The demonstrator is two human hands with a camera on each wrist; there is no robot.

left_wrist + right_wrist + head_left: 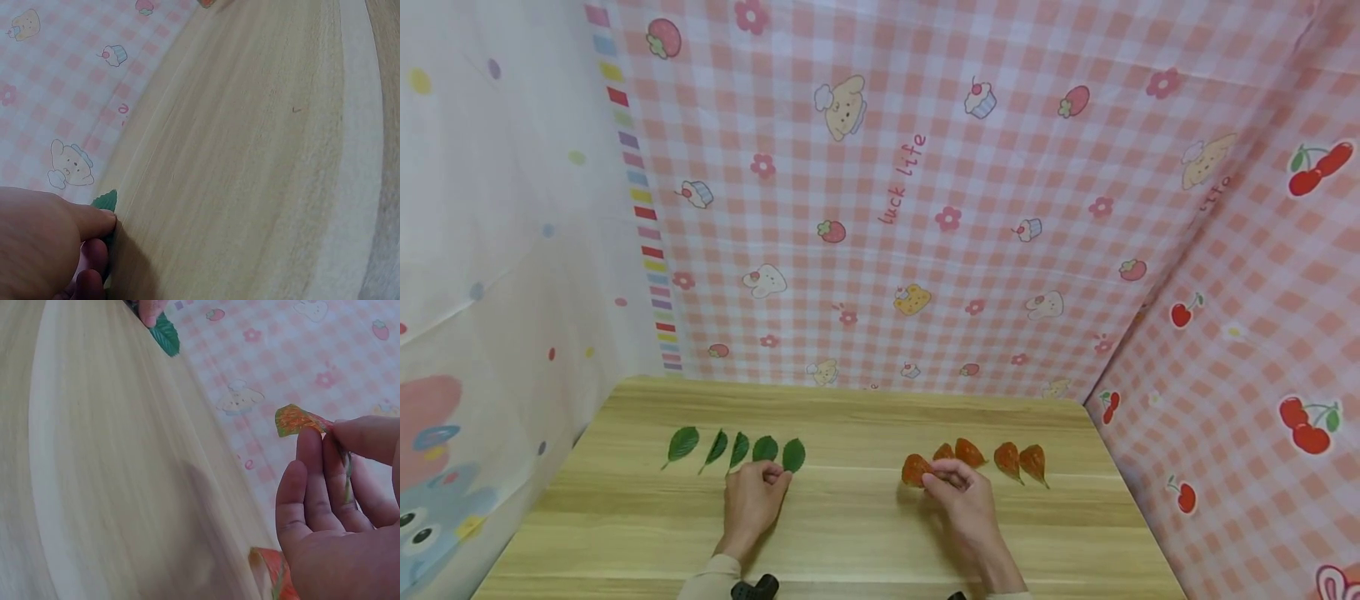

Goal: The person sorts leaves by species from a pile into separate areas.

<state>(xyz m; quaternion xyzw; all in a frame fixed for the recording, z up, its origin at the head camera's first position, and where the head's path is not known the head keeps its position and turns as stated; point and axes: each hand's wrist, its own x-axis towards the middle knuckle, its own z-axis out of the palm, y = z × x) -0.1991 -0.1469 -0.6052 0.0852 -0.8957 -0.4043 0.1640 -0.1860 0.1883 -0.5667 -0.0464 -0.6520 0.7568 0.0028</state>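
Observation:
Several green leaves (pixel 682 443) lie in a row on the left half of the wooden table. At that row's right end my left hand (pixel 752 502) pinches the lower part of a green leaf (pixel 793 454) between thumb and fingers, low over the tabletop; its tip sticks out past the thumb in the left wrist view. My right hand (pixel 966 506) holds an orange-red leaf (pixel 916 470) raised above the table. In the right wrist view, thumb and fingers pinch it near its base, and its stem runs down across the fingers.
More orange-red leaves (pixel 1008 459) lie in a row on the table's right side, partly behind my right hand. The wooden table (pixel 850 525) meets a pink checked cloth (pixel 880 333) at the back. Cloth walls also stand at left and right.

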